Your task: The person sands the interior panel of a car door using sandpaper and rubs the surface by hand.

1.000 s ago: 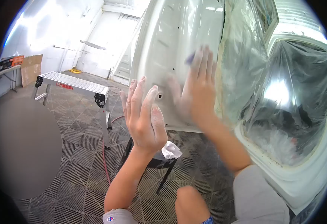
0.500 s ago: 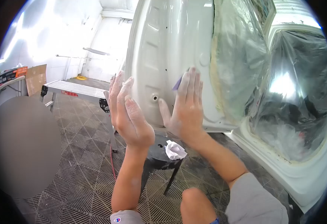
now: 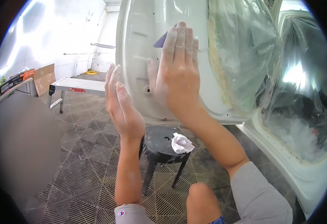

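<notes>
A glossy white door panel (image 3: 133, 56) stands upright before me, its right part covered by clear plastic film (image 3: 238, 56). My right hand (image 3: 178, 71), dusted white, lies flat against the panel, over a purple sheet (image 3: 160, 40) whose corner sticks out left of the fingers. Most of that sheet is hidden under the hand. At the panel's left edge, my left hand (image 3: 124, 108) is raised with its fingers extended and nothing visible in it. Whether it touches the edge I cannot tell.
A black stool (image 3: 159, 140) below the panel bears a crumpled white cloth (image 3: 182, 143). At the left are a metal work platform (image 3: 83, 85), a cardboard sheet (image 3: 44, 79) and a table with a box (image 3: 16, 81). A plastic-covered vehicle opening (image 3: 301, 93) is at the right.
My right hand has moved up the panel with the purple sheet under it, after moving down earlier. The view has shifted, bringing more of the stool into sight. My left hand stays raised.
</notes>
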`<state>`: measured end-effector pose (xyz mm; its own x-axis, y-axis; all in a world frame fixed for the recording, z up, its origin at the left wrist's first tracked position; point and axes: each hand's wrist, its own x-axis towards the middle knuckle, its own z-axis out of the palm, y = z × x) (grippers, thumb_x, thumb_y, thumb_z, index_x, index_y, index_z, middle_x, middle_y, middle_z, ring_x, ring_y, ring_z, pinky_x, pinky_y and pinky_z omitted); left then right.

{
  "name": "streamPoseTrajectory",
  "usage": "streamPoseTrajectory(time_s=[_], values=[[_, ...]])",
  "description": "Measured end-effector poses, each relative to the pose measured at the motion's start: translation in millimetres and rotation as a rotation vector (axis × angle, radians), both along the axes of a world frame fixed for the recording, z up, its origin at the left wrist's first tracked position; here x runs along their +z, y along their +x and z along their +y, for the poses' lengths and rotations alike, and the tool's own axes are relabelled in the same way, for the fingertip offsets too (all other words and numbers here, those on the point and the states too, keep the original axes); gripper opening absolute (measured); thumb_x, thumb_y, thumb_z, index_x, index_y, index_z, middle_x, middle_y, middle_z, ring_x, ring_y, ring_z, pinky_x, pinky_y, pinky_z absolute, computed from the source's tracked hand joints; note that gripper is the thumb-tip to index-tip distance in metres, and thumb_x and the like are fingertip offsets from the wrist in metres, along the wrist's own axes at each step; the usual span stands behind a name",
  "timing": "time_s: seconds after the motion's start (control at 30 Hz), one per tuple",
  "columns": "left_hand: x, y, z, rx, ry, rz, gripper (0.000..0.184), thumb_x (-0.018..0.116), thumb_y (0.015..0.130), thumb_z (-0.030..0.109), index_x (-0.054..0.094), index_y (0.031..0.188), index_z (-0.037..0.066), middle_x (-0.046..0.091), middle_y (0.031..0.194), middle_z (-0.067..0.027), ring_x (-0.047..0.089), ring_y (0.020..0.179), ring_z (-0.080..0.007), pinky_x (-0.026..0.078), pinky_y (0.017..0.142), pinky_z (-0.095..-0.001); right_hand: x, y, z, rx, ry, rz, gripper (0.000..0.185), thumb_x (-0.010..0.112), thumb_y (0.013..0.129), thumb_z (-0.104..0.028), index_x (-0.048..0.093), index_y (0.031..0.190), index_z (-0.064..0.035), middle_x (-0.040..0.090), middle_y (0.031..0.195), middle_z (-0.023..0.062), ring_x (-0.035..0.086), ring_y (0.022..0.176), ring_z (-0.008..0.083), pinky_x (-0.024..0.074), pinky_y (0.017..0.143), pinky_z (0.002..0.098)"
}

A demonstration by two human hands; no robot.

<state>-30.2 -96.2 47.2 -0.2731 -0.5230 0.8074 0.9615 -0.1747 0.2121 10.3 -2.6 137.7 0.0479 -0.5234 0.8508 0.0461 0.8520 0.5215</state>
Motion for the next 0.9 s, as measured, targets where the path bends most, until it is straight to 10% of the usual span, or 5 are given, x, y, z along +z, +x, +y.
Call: streamPoseTrajectory(time_s=[0.5,0.7,0.9], values=[[0,-4,18,-0.060,-0.080,-0.048,0.056,0.025,0.109,0.030,0.037,0.150,-0.006,0.034,0.158,-0.0238,0.028,0.150,-0.0343,0.023,0.122,-0.0442,-42,16,28,-0.014,-0.078,-0.066,0.085,0.072,0.085,-0.032,0.034,0.144,0.0161,0.037,0.151,0.0351,0.038,0.140,0.0517,0.0338,0.116,0.0552],[-5,-10,20,-0.076,-0.088,-0.058,0.057,0.023,0.109,0.030,0.038,0.150,-0.007,0.035,0.158,-0.0244,0.029,0.149,-0.0351,0.023,0.122,-0.0445,65,1,-12,0.102,0.013,0.002,0.088,0.073,0.085,-0.032,0.032,0.145,0.0164,0.036,0.152,0.0361,0.038,0.140,0.0528,0.0330,0.116,0.0570],[-3,7,9,-0.011,-0.128,-0.019,0.057,0.024,0.110,0.030,0.038,0.150,-0.008,0.033,0.160,-0.0240,0.027,0.151,-0.0347,0.022,0.123,-0.0441,-54,17,32,-0.009,-0.058,-0.059,0.074,0.070,0.080,-0.017,0.041,0.139,0.0169,0.043,0.145,0.0378,0.042,0.137,0.0512,0.0323,0.117,0.0581]])
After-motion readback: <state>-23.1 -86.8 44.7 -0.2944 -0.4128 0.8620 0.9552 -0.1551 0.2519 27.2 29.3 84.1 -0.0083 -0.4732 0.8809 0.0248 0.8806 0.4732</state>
